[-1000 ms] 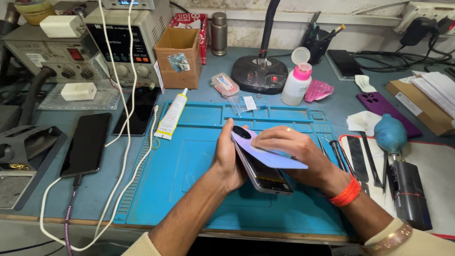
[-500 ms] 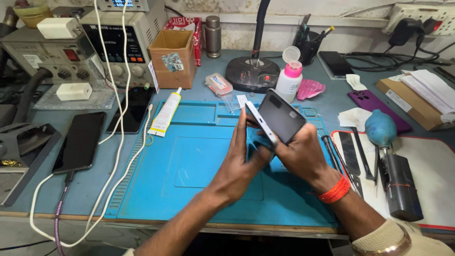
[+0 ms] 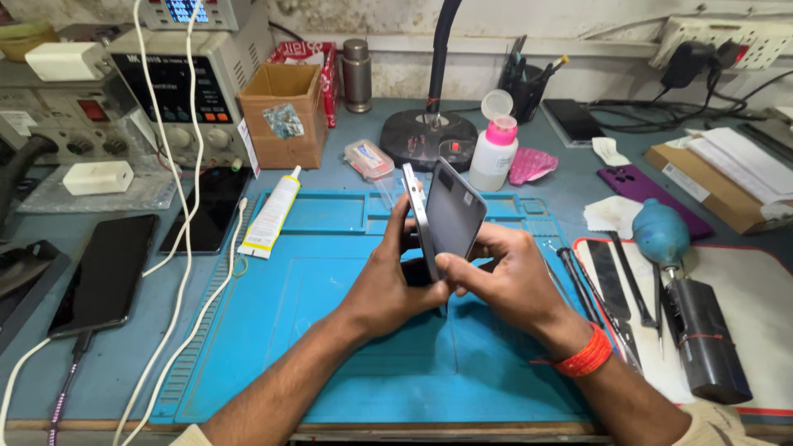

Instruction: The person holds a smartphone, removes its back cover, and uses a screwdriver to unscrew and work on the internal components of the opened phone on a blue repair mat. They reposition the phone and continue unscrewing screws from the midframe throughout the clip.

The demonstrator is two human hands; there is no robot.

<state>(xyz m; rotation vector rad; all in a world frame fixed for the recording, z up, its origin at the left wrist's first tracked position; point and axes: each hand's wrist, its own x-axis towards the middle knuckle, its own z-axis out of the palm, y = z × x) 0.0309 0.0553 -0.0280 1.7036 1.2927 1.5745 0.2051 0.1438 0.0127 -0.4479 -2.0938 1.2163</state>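
We hold the phone upright above the blue mat, our left hand clasping its lower edge and our right hand pinching the dark panel; it seems light, stiff, slick and fragile, best gripped by its edges.

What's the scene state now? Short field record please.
left hand: grips the phone at its lower edge
right hand: pinches the phone from the other side
phone: upright, tilted, held above the blue mat
left of mat: glue tube, dark phone on a cable
right of mat: tools, teal blower
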